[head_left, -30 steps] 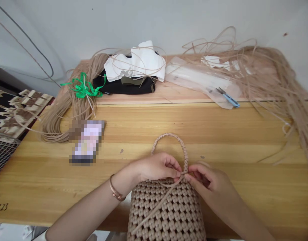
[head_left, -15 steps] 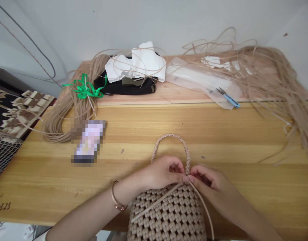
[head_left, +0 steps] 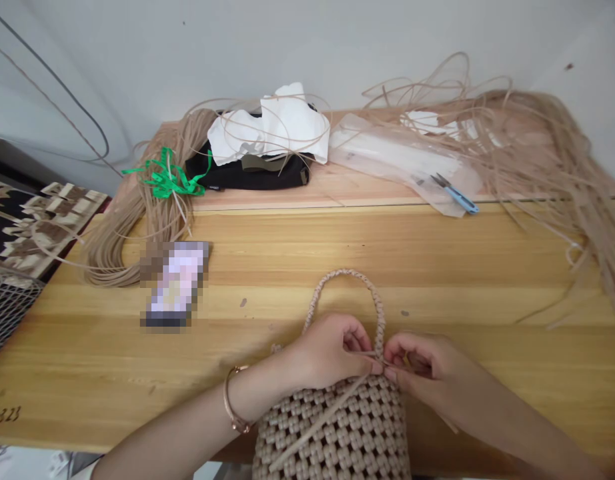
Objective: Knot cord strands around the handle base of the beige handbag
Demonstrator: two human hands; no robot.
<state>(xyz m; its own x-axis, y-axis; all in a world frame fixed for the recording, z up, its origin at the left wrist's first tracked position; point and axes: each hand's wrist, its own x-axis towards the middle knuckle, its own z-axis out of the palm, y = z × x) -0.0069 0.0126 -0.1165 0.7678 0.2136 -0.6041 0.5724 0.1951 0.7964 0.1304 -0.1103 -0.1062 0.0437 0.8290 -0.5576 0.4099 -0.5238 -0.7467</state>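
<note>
A beige woven bag (head_left: pixel 337 430) stands at the near edge of the wooden table (head_left: pixel 437 267), its braided handle (head_left: pixel 345 280) arching up. My left hand (head_left: pixel 332 350) pinches a beige cord strand (head_left: pixel 312 433) at the base of the handle on the right side. That strand trails down across the bag's front. My right hand (head_left: pixel 420 370) is closed in a pinch at the same spot, fingertips touching the left hand's. A bracelet sits on my left wrist.
Bundles of beige cord lie at back left (head_left: pixel 137 207) and spread over the back right (head_left: pixel 547 147). A black bag with white tissue (head_left: pixel 267 143), a clear plastic sheet (head_left: pixel 397 157), blue scissors (head_left: pixel 455 193) and a blurred phone (head_left: pixel 173 283) lie on the table.
Both hands have slid a little lower and nearer the bag's rim, still pinching at the handle's base. The strand that hung at the right half a second ago no longer shows there.
</note>
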